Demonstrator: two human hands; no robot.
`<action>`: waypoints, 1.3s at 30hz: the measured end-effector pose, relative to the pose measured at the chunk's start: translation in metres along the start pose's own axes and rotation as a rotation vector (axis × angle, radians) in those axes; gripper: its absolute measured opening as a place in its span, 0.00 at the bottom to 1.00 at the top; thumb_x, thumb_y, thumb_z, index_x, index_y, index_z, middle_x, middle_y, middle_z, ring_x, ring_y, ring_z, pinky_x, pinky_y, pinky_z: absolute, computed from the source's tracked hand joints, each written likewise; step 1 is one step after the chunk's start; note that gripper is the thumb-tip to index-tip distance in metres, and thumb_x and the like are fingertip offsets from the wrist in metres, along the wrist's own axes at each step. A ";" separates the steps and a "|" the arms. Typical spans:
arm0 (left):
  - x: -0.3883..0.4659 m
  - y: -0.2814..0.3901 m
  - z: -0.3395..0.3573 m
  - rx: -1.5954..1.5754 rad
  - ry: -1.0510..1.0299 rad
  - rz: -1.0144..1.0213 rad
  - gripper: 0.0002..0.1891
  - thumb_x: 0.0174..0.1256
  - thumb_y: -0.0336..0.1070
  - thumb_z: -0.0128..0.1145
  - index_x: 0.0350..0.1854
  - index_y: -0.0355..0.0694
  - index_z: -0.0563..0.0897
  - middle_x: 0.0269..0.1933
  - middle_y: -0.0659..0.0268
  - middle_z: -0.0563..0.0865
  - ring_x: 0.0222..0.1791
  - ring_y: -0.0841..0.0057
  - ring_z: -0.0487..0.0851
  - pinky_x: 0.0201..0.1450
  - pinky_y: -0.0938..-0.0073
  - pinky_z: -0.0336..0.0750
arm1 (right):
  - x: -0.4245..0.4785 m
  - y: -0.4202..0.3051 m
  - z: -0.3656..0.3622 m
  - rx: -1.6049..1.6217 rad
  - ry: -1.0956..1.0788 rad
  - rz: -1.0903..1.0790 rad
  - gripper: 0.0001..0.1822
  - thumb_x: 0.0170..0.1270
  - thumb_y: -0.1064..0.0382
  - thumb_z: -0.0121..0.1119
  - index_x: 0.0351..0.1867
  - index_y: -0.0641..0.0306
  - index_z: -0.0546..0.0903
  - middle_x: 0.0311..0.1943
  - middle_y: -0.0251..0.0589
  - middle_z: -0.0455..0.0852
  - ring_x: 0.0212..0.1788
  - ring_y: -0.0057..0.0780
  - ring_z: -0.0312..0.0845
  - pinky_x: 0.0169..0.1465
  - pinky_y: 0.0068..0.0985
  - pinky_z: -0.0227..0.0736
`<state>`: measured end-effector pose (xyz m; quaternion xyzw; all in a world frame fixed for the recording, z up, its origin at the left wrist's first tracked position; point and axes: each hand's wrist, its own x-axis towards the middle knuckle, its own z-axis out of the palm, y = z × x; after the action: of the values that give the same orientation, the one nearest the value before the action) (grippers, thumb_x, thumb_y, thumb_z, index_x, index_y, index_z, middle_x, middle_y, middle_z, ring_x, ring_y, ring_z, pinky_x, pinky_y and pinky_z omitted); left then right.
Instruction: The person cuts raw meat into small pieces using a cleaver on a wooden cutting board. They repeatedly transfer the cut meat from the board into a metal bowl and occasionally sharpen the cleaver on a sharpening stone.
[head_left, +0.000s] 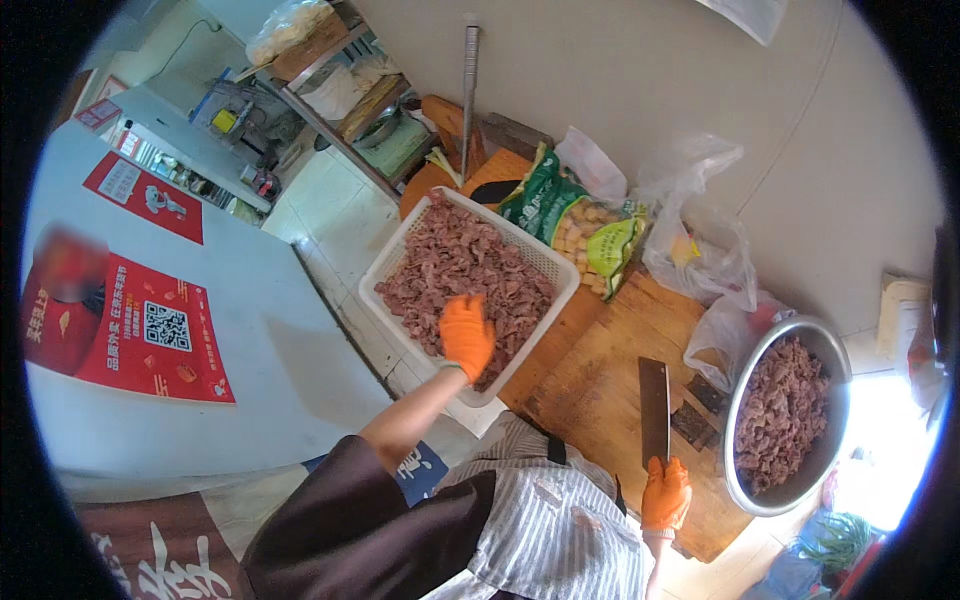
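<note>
My left hand (466, 337), in an orange glove, rests on sliced reddish-brown meat (480, 262) in a white perforated plastic basket (559, 300). Its fingertips point into the meat; whether they grip any cannot be told. On the right, my right hand (665, 495), gloved in orange too, is closed around the handle of a cleaver (655, 412). The broad dark blade lies over the wooden cutting board (592, 375), pointing away from me. A round metal basin (840, 375) with more sliced meat (780, 420) stands at the board's right edge.
Behind the basket and board lie a green printed bag of pale cubes (577, 232) and clear plastic bags (697, 240) against the wall. A metal rack (337, 142) stands at the upper left. A white panel (285, 337) with red posters runs along the left side.
</note>
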<state>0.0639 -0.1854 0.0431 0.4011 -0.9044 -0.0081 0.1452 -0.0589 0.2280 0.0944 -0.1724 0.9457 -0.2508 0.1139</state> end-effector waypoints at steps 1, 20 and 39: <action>0.000 -0.014 -0.006 0.210 -0.199 -0.164 0.35 0.54 0.41 0.70 0.67 0.45 0.76 0.63 0.53 0.77 0.68 0.50 0.72 0.63 0.50 0.74 | 0.003 0.000 0.002 0.013 -0.038 0.002 0.13 0.70 0.58 0.66 0.34 0.67 0.82 0.32 0.60 0.86 0.35 0.62 0.83 0.36 0.48 0.74; 0.048 -0.056 -0.065 -1.105 -0.658 -0.560 0.14 0.76 0.45 0.60 0.52 0.41 0.86 0.36 0.73 0.85 0.28 0.85 0.76 0.33 0.81 0.73 | -0.011 0.025 0.035 0.294 -0.085 0.169 0.10 0.70 0.60 0.65 0.37 0.66 0.83 0.33 0.60 0.88 0.38 0.62 0.86 0.39 0.47 0.77; -0.014 0.166 0.012 -1.591 -1.100 -0.508 0.10 0.74 0.29 0.60 0.55 0.37 0.83 0.47 0.66 0.85 0.47 0.73 0.88 0.46 0.74 0.86 | 0.005 0.005 0.024 0.112 -0.090 0.291 0.15 0.70 0.53 0.62 0.37 0.65 0.83 0.37 0.61 0.87 0.44 0.65 0.83 0.44 0.53 0.76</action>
<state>-0.0504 -0.0637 0.0499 0.3093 -0.4648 -0.8264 -0.0733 -0.0575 0.2194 0.0713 -0.0381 0.9392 -0.2758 0.2010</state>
